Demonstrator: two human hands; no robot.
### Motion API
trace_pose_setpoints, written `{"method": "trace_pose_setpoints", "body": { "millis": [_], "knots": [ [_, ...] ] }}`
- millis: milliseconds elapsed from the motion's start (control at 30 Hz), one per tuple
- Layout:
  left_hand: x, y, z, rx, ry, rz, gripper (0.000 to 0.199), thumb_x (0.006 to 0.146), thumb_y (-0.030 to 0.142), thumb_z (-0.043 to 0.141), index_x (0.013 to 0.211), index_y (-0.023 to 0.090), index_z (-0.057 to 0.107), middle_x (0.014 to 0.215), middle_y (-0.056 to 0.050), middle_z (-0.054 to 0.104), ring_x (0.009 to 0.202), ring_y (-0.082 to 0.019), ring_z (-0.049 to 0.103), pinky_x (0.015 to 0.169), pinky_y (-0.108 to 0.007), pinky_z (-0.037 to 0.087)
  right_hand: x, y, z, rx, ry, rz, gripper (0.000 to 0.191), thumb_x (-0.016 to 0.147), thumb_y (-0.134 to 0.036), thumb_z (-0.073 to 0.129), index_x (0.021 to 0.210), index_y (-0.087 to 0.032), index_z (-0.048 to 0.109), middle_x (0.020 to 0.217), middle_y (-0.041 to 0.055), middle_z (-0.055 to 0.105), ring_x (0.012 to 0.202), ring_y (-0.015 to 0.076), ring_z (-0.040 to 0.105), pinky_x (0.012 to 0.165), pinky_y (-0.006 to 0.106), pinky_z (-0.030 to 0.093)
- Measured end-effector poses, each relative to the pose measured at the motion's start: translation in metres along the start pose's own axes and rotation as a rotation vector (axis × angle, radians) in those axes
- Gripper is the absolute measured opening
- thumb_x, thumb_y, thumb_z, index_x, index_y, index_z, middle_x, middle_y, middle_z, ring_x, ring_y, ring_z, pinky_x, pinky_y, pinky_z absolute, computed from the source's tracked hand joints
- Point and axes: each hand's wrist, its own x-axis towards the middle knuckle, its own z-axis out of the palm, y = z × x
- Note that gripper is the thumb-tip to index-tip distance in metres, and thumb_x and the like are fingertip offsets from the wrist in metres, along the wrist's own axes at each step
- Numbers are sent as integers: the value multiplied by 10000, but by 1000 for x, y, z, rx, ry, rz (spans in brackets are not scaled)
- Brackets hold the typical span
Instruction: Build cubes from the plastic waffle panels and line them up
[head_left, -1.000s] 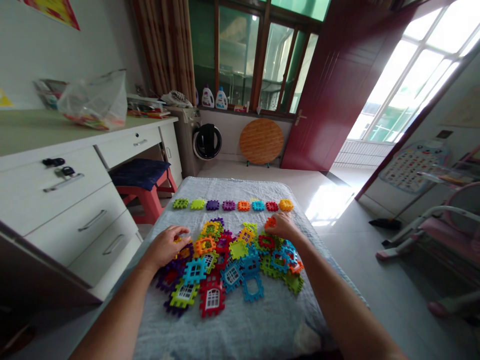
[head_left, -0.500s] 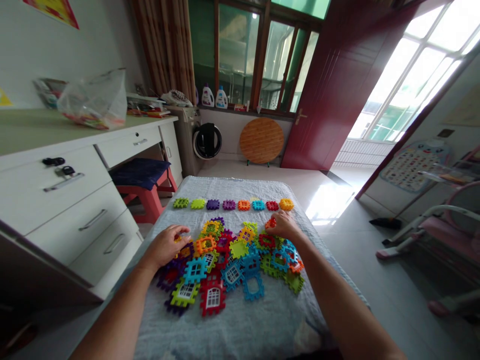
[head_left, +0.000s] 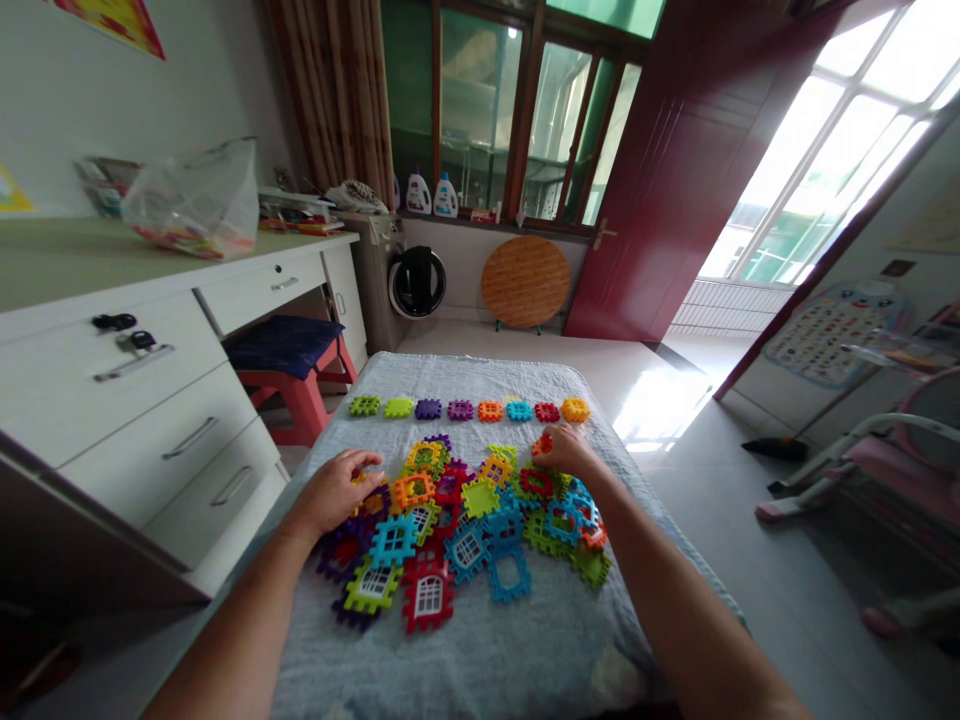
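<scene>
Colourful toothed plastic blocks lie in a loose pile on a cloth-covered table, among them a red one with a white window and a light green one. Behind the pile runs a row of blocks, from a green one at the left to a yellow-orange one at the right. My left hand rests at the pile's left edge, fingers apart, its fingertips over a yellow block. At the back right of the pile, my right hand grips an orange block.
A white desk with a plastic bag stands at the left, a stool beneath it. Beyond the table are a washing machine and a round wooden board. A pink chair is at the right.
The whole view has shifted very slightly. Both hands and the blocks look otherwise nearly the same as before, with the orange block still at my right fingertips.
</scene>
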Motion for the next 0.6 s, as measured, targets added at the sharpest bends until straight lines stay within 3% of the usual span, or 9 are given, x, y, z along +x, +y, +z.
{"method": "trace_pose_setpoints", "body": {
  "millis": [167, 300, 467, 600],
  "knots": [
    [0, -1, 0, -5, 11, 9, 357, 720, 486, 560, 916, 209, 673, 992, -55, 680, 836, -210, 647, 822, -316, 509, -1, -2, -1, 29, 12, 34, 459, 643, -339, 690, 1047, -136, 615, 990, 137, 645, 931, 262, 583, 773, 315, 426],
    [0, -1, 0, -4, 12, 15, 351, 729, 482, 558, 920, 211, 675, 979, -53, 681, 836, -212, 647, 818, -317, 509, 9, -10, -15, 38, 68, 39, 556, 638, -339, 690, 1142, -140, 569, 1112, 146, 598, 1022, 286, 536, 839, 339, 395],
    [-1, 2, -1, -1, 6, -3, 358, 735, 481, 553, 923, 200, 671, 999, -66, 673, 871, -224, 643, 837, -329, 504, 42, -42, -31, 86, 116, -110, 530, 655, -278, 668, 1164, -183, 557, 1168, 106, 553, 1052, 268, 481, 872, 342, 353],
    [-1, 1, -1, -16, -3, -11, 339, 744, 466, 554, 930, 207, 670, 1014, -64, 671, 856, -218, 643, 845, -336, 503, 75, -69, -25, 86, 54, -167, 529, 650, -258, 681, 1158, -186, 554, 1183, 106, 530, 1054, 265, 456, 854, 341, 345]
  ]
}}
